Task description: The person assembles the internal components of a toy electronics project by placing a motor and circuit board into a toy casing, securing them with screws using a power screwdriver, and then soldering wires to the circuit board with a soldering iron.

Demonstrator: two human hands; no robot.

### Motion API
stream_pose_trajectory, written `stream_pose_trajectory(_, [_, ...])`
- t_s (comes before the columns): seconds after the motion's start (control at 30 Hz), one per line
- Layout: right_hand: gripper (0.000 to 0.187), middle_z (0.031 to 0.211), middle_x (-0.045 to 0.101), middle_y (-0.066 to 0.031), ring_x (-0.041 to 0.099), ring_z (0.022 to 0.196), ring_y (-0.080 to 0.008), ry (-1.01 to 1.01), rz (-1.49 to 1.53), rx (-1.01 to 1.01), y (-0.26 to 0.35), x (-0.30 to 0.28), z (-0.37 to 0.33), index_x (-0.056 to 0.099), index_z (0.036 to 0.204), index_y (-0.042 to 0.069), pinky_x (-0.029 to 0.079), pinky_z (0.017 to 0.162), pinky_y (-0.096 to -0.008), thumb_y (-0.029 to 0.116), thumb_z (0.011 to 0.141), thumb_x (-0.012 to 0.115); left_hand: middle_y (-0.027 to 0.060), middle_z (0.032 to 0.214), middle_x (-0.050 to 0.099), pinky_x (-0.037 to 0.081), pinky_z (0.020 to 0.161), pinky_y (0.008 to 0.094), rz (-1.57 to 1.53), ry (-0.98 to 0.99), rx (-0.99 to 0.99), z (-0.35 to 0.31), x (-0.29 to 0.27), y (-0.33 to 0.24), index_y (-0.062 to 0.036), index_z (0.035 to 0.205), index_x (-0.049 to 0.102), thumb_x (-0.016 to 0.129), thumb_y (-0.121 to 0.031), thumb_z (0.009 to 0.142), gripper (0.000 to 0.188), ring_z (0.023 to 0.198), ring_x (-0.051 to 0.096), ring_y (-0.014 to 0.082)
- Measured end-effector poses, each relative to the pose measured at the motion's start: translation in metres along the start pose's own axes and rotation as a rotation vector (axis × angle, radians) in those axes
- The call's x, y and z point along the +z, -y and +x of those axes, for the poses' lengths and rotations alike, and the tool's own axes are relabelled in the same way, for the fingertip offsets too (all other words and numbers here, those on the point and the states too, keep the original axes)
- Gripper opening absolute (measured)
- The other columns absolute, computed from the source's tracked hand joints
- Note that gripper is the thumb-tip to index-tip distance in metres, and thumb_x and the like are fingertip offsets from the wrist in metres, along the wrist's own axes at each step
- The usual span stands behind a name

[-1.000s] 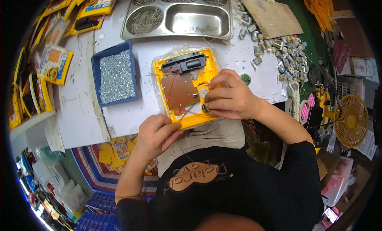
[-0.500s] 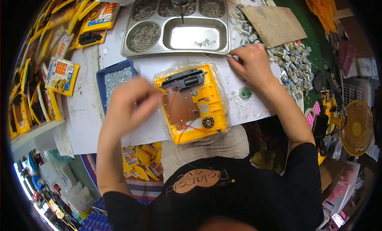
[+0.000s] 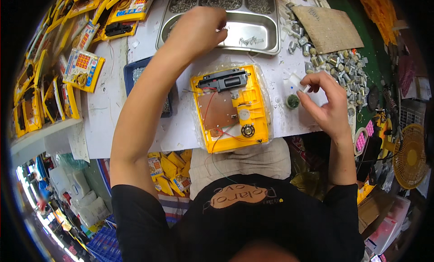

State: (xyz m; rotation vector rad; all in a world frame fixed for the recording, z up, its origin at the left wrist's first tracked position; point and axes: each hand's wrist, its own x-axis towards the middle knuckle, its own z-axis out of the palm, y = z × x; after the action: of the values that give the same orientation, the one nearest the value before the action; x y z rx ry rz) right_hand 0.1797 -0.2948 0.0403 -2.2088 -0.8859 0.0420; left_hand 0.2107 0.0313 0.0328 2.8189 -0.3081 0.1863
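Observation:
My left hand hovers over the metal compartment tray, fingers curled; whatever they hold is hidden. At the right, my right hand pinches a small white plastic piece between thumb and fingers, just above a small round green container. Between my arms lies a yellow plastic toy housing on clear bubble wrap. Its inside faces up, showing a black battery box, a brown circuit board, a round speaker and thin red wires.
Small springs and metal parts lie in the tray. A blue bin of metal parts stands partly behind my left forearm. Small motors are heaped at the right beside a brown board. Yellow toy housings pile up at the left.
My left hand has moved from beside the housing up over the tray. My right hand has come down from the tray's corner to the green container. The driver above the tray no longer shows.

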Motion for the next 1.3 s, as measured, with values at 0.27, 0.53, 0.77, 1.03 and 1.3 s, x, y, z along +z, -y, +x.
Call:
stream_pose_trajectory(0.27, [0.037, 0.085, 0.072, -0.0135, 0.069, 0.071, -0.0262, 0.065, 0.421, -0.396, 0.048, 0.025, -0.019, 0.071, 0.101, -0.002, 0.054, 0.063, -0.0331, 0.002, 0.066, 0.085, 0.0097, 0.101, 0.070, 0.056, 0.082, 0.0269, -1.545, 0.100, -0.558, -0.172, -0.025, -0.105, 0.0013, 0.121, 0.063, 0.063, 0.001, 0.096, 0.026, 0.089, 0.068, 0.0151])
stream_pose_trajectory(0.53, [0.041, 0.082, 0.070, -0.0127, 0.067, 0.071, -0.0265, 0.138, 0.355, -0.432, 0.057, 0.036, -0.026, 0.071, 0.101, 0.000, 0.053, 0.061, -0.0331, 0.000, 0.062, 0.085, 0.0143, 0.102, 0.070, 0.062, 0.079, 0.0332, -2.156, -0.090, -0.691, -0.203, 0.018, -0.117, -0.0004, 0.110, 0.058, 0.061, 0.001, 0.097, 0.013, 0.089, 0.071, 0.0197])
stream_pose_trajectory(0.77, [0.040, 0.089, 0.070, -0.0137, 0.068, 0.077, -0.0275, 0.151, 0.366, -0.443, 0.045, 0.043, -0.038, 0.071, 0.107, -0.002, 0.055, 0.069, -0.0355, 0.001, 0.069, 0.081, 0.0104, 0.100, 0.067, 0.060, 0.074, 0.0290, -1.773, 0.095, -0.598, -0.183, 0.006, -0.115, -0.0005, 0.101, 0.062, 0.067, -0.001, 0.094, 0.009, 0.084, 0.070, 0.0180])
stream_pose_trajectory(1.03, [0.036, 0.096, 0.068, -0.0168, 0.063, 0.084, -0.0212, 0.046, 1.252, 0.121, 0.017, 0.041, -0.071, 0.065, 0.112, -0.013, 0.050, 0.076, -0.0313, 0.001, 0.081, 0.078, 0.0018, 0.091, 0.058, 0.038, 0.084, 0.0403, -0.090, -0.138, 0.116, -0.113, 0.034, -0.103, -0.0122, 0.088, 0.069, 0.076, -0.014, 0.076, 0.015, 0.089, 0.055, 0.0232])
stream_pose_trajectory(1.3, [0.036, 0.098, 0.068, -0.0152, 0.066, 0.086, -0.0195, -0.013, 1.334, 0.204, 0.007, 0.037, -0.074, 0.064, 0.114, -0.009, 0.055, 0.079, -0.0310, 0.007, 0.085, 0.078, 0.0008, 0.095, 0.057, 0.034, 0.088, 0.0433, 0.032, -0.039, 0.117, -0.114, 0.034, -0.115, -0.0134, 0.086, 0.068, 0.075, -0.016, 0.078, 0.012, 0.091, 0.053, 0.0221])
